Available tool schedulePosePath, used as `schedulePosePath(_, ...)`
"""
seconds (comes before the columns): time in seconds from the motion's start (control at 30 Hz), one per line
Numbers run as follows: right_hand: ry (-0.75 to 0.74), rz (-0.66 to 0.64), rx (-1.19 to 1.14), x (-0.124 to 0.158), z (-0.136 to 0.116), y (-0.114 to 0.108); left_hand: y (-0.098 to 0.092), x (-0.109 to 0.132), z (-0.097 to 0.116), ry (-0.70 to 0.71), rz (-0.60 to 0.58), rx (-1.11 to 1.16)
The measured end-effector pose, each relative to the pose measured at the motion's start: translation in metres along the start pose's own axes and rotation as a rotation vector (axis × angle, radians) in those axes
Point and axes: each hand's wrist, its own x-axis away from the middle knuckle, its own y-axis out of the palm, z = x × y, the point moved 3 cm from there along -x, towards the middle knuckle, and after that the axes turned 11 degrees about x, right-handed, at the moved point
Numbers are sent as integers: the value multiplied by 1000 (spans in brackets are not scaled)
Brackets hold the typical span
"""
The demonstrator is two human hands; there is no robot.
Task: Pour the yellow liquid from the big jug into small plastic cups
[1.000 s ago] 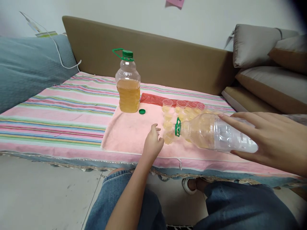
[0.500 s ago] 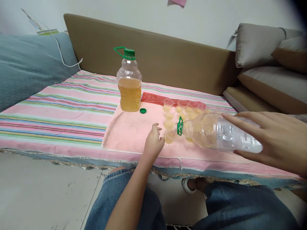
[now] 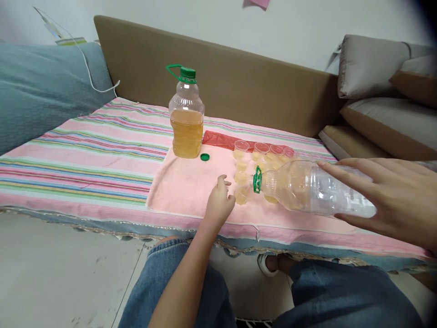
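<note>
My right hand (image 3: 399, 196) grips the base end of a clear plastic bottle (image 3: 297, 186), held nearly level with its uncapped mouth to the left. A green ring circles its neck. Beneath and behind it stand several clear plastic cups (image 3: 241, 146) with pale yellow liquid, partly hidden by the bottle. My left hand (image 3: 220, 200) is just left of the bottle's mouth, beside the nearest cup (image 3: 241, 196), its fingers loosely bent and apart, holding nothing. Farther back stands a large capped bottle (image 3: 186, 132) of amber liquid, with a green cap (image 3: 205, 157) lying close by.
A red plastic bag (image 3: 221, 139) lies flat behind the cups. Underneath is a pink towel (image 3: 180, 187) on a striped sheet (image 3: 102, 150). Grey and brown cushions (image 3: 372, 68) are stacked at the right, and a brown backboard (image 3: 239, 82) runs along the wall.
The view has shifted slightly. Both hands and the tilted bottle keep almost the same position over and beside the cups.
</note>
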Motion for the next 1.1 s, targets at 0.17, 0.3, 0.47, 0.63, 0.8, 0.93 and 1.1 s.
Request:
schedulePosePath(0.17,-7,5,14,-1,1,-1,0,0,0,6,-2,1)
schedulePosePath(0.3,-25,12,22,-3,1,-1,0,0,-1,9,-4,-4)
schedulePosePath(0.47,-28,-15,3,-5,-2,-3,0,0,-2,5,-1,-8)
schedulePosePath(0.63,-33,-16,6,-6,-3,-3,1,0,-2,6,-5,-12)
schedulePosePath(0.8,-44,0,26,-6,-1,-1,1,0,-2,6,-9,-7)
schedulePosePath(0.93,-52,-4,20,-6,1,2,1,0,-2,4,-8,-12)
schedulePosePath(1.1,-56,1,26,-7,2,3,1,0,-1,8,-5,-11)
